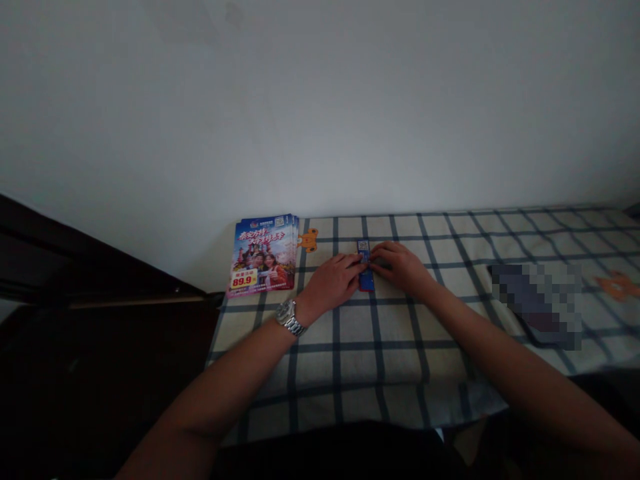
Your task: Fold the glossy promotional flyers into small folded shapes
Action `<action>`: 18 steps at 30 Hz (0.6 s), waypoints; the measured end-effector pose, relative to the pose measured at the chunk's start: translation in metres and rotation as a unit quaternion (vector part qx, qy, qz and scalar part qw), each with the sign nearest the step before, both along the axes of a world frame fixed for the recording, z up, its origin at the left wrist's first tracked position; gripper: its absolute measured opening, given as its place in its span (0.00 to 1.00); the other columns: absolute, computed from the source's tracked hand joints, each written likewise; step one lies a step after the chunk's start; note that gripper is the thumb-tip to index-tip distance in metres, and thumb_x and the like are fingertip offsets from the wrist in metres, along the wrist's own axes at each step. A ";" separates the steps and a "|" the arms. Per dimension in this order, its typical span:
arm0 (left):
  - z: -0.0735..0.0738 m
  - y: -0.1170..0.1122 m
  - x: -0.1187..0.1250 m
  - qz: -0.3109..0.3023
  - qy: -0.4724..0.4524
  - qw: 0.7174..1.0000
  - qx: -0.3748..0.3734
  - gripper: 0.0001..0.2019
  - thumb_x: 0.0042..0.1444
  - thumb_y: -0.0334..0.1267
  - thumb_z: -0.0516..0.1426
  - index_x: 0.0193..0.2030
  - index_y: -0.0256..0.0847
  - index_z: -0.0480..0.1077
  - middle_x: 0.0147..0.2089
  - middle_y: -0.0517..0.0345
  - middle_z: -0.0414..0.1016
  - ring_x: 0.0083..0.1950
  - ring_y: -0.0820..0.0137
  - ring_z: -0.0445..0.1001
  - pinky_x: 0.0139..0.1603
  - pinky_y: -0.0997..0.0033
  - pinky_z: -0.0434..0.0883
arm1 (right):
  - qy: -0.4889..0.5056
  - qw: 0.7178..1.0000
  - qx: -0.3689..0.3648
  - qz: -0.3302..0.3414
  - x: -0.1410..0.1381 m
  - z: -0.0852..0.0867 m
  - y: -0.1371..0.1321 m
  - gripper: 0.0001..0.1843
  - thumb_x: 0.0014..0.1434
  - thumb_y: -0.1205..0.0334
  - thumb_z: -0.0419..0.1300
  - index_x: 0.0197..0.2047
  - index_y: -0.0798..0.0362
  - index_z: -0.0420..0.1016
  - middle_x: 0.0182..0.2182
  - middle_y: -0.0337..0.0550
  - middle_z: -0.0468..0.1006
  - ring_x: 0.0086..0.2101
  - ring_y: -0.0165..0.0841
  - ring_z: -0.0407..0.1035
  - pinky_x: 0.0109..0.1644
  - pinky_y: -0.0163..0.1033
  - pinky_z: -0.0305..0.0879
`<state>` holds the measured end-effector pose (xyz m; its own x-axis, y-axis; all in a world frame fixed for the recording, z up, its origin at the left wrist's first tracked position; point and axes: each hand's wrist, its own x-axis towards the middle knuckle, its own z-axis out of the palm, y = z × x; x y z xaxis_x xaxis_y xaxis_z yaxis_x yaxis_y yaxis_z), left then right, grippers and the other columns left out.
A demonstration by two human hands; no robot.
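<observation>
A narrow blue folded flyer (365, 280) with a QR code at its far end lies on the checked cloth, its length pointing away from me. My left hand (336, 281), with a metal watch (290, 317) on its wrist, has its bent fingers over the flyer's left side. From the right, my right hand (403, 267) grips the flyer's edge with thumb and fingers close together. The fingers cover the flyer's middle. To the left sits a stack of printed flyers (263, 257), the top one showing "89.9" on a yellow label.
The blue-and-white checked cloth (310, 360) covers the table, which meets a plain wall (350, 113) at the back. A dark flat object (537, 313), blurred by pixels, lies at the right. Dark furniture (90, 267) stands at the left.
</observation>
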<state>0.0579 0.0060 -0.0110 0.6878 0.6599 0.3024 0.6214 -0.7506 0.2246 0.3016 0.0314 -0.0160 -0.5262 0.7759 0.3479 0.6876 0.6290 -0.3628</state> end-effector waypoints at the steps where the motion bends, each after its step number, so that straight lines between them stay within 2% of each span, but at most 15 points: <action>1: 0.000 0.000 0.000 0.000 0.000 1.000 -0.001 0.19 0.70 0.35 0.53 0.65 0.39 0.72 0.67 0.46 0.71 0.65 0.58 0.70 0.68 0.52 0.71 | 0.000 1.000 -0.002 0.002 0.000 0.000 0.000 0.06 0.66 0.63 0.64 0.47 0.50 0.80 0.48 0.48 0.81 0.49 0.44 0.75 0.55 0.50 0.71; 10: -0.002 0.000 -0.001 -0.003 -0.010 1.000 -0.007 0.19 0.70 0.34 0.53 0.66 0.39 0.71 0.67 0.47 0.71 0.66 0.58 0.70 0.69 0.53 0.70 | 0.025 0.998 -0.001 -0.055 -0.008 -0.005 0.007 0.03 0.64 0.64 0.66 0.42 0.50 0.80 0.43 0.48 0.80 0.46 0.44 0.74 0.54 0.49 0.70; 18: 0.002 -0.001 0.000 0.002 0.005 1.000 -0.009 0.21 0.71 0.34 0.52 0.68 0.39 0.68 0.67 0.46 0.70 0.66 0.58 0.70 0.68 0.53 0.71 | 0.024 0.999 -0.016 -0.030 -0.003 -0.003 0.000 0.08 0.62 0.63 0.68 0.46 0.49 0.80 0.48 0.48 0.80 0.50 0.45 0.73 0.58 0.52 0.70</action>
